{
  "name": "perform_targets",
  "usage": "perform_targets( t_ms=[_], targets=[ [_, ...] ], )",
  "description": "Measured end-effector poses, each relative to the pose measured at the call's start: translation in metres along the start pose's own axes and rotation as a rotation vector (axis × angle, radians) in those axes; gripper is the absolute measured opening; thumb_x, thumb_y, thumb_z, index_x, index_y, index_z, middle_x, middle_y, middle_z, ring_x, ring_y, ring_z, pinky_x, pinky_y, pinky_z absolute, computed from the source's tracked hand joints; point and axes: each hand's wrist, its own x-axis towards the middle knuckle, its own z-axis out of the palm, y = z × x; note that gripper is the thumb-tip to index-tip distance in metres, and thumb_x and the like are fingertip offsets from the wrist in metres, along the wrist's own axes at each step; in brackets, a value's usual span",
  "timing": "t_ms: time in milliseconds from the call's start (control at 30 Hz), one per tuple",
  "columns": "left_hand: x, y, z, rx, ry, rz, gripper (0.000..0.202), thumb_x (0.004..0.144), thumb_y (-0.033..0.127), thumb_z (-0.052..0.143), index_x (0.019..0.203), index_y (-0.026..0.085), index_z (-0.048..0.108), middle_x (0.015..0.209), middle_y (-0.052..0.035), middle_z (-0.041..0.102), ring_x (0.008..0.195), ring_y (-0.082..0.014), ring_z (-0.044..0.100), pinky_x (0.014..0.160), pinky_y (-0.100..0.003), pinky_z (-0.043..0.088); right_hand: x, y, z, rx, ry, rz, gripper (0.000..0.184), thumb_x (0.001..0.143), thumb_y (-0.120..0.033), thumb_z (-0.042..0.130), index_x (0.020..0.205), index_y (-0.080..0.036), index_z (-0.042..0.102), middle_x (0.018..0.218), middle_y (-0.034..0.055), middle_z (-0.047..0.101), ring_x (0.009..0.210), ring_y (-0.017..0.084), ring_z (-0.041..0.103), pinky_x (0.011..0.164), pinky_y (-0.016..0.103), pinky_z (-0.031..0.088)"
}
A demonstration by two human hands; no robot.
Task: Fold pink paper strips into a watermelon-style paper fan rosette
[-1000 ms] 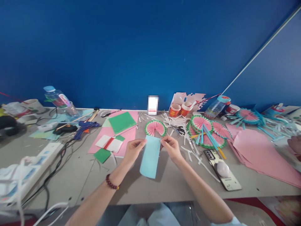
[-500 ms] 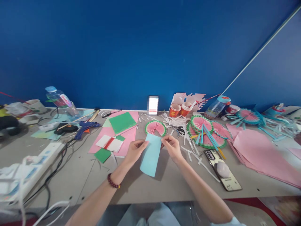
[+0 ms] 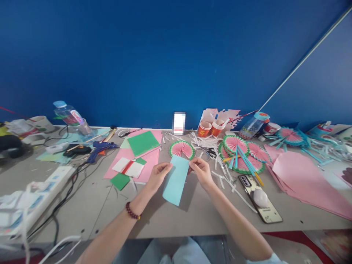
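Note:
A light blue strip of paper point(image 3: 176, 181) is held up over the grey table in front of me, its lower end curling slightly. My left hand point(image 3: 160, 174) pinches its upper left edge between thumb and fingers. At the upper right corner, my right hand point(image 3: 201, 171) has the same paper pinched. Just beyond the strip lies a pleated pink and green watermelon paper fan point(image 3: 182, 149), opened nearly to a full round. Scissors point(image 3: 211, 151) rest on the table past my right hand.
Pink sheets with a green sheet point(image 3: 143, 143) lie to the left, beyond a power strip point(image 3: 41, 201) and cables. Rightward are finished fans point(image 3: 242, 157), a phone point(image 3: 260, 199) and pink paper point(image 3: 308, 183). Paper cups point(image 3: 205, 129) and white paper scraps stand or lie at the back.
The blue paper's lower end has swung slightly left, and the strip looks a little flatter. Both hands keep their pinch. At the far right edge, a dark patterned shape has come into view.

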Motion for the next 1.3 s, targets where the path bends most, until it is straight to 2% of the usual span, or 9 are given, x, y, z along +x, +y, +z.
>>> perform_targets(
  t_ms=[167,300,467,533,667,833,1033,1133,1300],
  targets=[
    [0.000,0.001,0.001,0.015,0.050,-0.014,0.038,0.073,0.051,0.064,0.071,0.013,0.065,0.062,-0.0009,0.053,0.061,-0.0131,0.043,0.056,-0.023,0.036,0.001,0.003,0.000,0.001,-0.062,0.056,0.026,0.069,-0.038,0.070,0.063,-0.018,0.056,0.049,-0.0033,0.059,0.045,0.011,0.056,0.048,0.025,0.051],
    [-0.002,0.004,0.002,0.049,0.064,0.042,0.043,0.075,0.052,0.062,0.056,0.014,0.055,0.053,0.0022,0.042,0.054,-0.0104,0.036,0.051,-0.023,0.030,0.000,0.004,0.003,0.015,-0.074,0.078,0.025,0.069,-0.037,0.071,0.062,-0.017,0.056,0.049,-0.0036,0.058,0.045,0.010,0.056,0.047,0.023,0.050],
    [-0.003,0.007,0.003,0.110,0.078,0.071,0.049,0.075,0.054,0.059,0.049,0.015,0.047,0.048,0.0050,0.029,0.048,-0.0073,0.025,0.046,-0.022,0.021,0.002,0.006,0.003,0.056,-0.027,0.070,0.026,0.069,-0.037,0.071,0.063,-0.017,0.056,0.049,-0.0043,0.056,0.045,0.010,0.055,0.047,0.023,0.050],
    [-0.003,0.008,0.004,0.089,0.026,0.009,0.048,0.073,0.055,0.062,0.051,0.014,0.050,0.047,0.0047,0.035,0.046,-0.0071,0.028,0.045,-0.022,0.023,0.003,0.007,0.002,0.066,-0.005,0.058,0.026,0.069,-0.038,0.071,0.063,-0.017,0.056,0.050,-0.0045,0.056,0.046,0.010,0.055,0.048,0.023,0.050],
    [-0.003,0.006,0.007,0.050,-0.118,-0.191,0.037,0.065,0.048,0.072,0.071,0.012,0.068,0.064,-0.0040,0.062,0.055,-0.0138,0.051,0.050,-0.023,0.037,0.005,0.007,-0.001,0.067,0.021,0.050,0.026,0.069,-0.039,0.070,0.064,-0.018,0.055,0.050,-0.0050,0.054,0.046,0.010,0.053,0.048,0.024,0.049],
    [-0.002,0.001,0.008,0.103,-0.186,-0.259,0.031,0.062,0.044,0.075,0.069,0.014,0.071,0.069,-0.0065,0.068,0.059,-0.0170,0.057,0.053,-0.024,0.041,0.005,0.004,-0.002,0.067,0.073,0.057,0.025,0.067,-0.038,0.070,0.063,-0.018,0.056,0.048,-0.0053,0.053,0.044,0.009,0.051,0.047,0.023,0.048],
    [-0.002,0.001,0.008,0.069,-0.139,-0.288,0.033,0.060,0.044,0.077,0.066,0.013,0.070,0.064,-0.0062,0.068,0.055,-0.0162,0.057,0.051,-0.024,0.040,0.006,0.005,-0.002,0.042,0.063,0.056,0.027,0.071,-0.042,0.068,0.068,-0.018,0.056,0.052,-0.0047,0.054,0.047,0.009,0.052,0.049,0.023,0.048],
    [-0.001,0.001,0.008,-0.007,-0.106,-0.301,0.034,0.059,0.043,0.078,0.068,0.012,0.070,0.067,-0.0070,0.069,0.057,-0.0166,0.059,0.054,-0.026,0.043,0.005,0.004,0.001,0.054,-0.001,0.050,0.030,0.074,-0.046,0.066,0.082,-0.019,0.056,0.058,-0.0040,0.058,0.051,0.011,0.056,0.051,0.024,0.050],
    [0.003,0.000,0.005,-0.213,0.082,-0.200,0.037,0.059,0.043,0.078,0.075,0.011,0.070,0.071,-0.0075,0.071,0.059,-0.0169,0.059,0.058,-0.028,0.047,-0.005,0.004,0.009,-0.017,-0.165,0.018,0.035,0.077,-0.042,0.065,0.102,-0.022,0.052,0.067,-0.0022,0.062,0.058,0.012,0.060,0.057,0.026,0.051]
  ],
)
